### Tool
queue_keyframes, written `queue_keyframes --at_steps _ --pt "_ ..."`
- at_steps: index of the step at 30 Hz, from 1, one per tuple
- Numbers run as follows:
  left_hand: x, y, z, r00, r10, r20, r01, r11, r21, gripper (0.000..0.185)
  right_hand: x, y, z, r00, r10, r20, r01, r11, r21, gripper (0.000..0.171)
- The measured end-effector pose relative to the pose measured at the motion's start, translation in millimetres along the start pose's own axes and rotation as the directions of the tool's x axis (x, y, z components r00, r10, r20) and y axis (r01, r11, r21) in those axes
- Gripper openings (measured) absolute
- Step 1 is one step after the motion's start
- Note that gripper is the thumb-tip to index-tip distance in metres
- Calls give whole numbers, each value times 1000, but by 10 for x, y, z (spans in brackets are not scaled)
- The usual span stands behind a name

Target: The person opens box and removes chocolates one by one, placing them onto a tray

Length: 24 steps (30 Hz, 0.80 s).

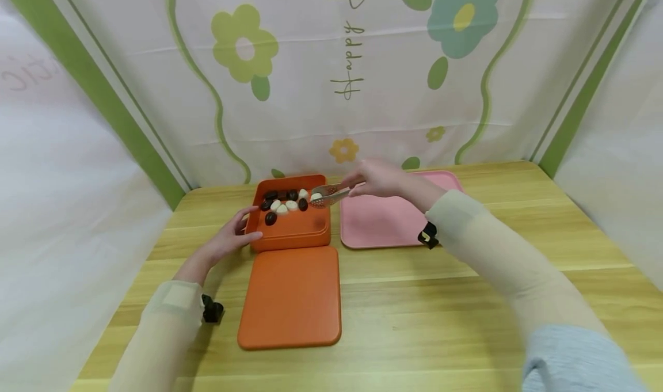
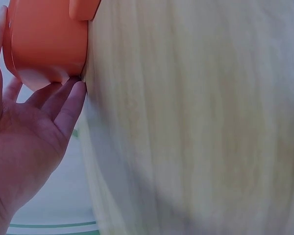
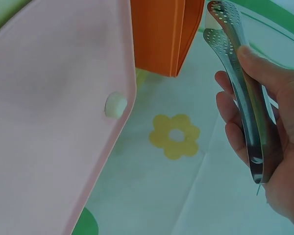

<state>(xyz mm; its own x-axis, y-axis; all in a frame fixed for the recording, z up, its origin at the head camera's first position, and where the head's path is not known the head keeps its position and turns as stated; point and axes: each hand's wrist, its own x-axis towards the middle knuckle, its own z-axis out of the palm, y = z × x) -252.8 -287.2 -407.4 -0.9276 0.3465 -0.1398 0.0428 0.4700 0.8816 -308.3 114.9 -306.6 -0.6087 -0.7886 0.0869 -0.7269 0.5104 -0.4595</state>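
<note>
My right hand holds metal tongs with perforated tips, over the right side of an open orange box. A small white rounded piece sits between the tong tips. Inside the box lie several dark brown oval pieces and several white pieces, mostly toward the back. My left hand grips the box's left end, thumb along the front rim; in the left wrist view its fingers touch the outer wall. One white piece rests on the pink tray, near its edge.
An orange lid lies flat on the wooden table, directly in front of the box. Right of the box is the pink tray, partly covered by my right arm. A white flowered curtain hangs behind the table.
</note>
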Motion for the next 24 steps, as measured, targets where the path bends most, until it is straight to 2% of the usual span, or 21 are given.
queue_keyframes --at_steps 7,14,24 --pt "-11 5 -5 1000 2 -1 -2 1000 16 78 -251 25 -85 998 62 -31 -64 994 -84 33" --pt "-16 20 -3 1000 11 -1 -11 1000 7 75 -493 121 -147 996 80 -49 -82 996 -41 30" --pt "-16 22 -6 1000 2 5 -2 1000 1 75 -750 343 -206 988 114 -105 -125 986 -106 32"
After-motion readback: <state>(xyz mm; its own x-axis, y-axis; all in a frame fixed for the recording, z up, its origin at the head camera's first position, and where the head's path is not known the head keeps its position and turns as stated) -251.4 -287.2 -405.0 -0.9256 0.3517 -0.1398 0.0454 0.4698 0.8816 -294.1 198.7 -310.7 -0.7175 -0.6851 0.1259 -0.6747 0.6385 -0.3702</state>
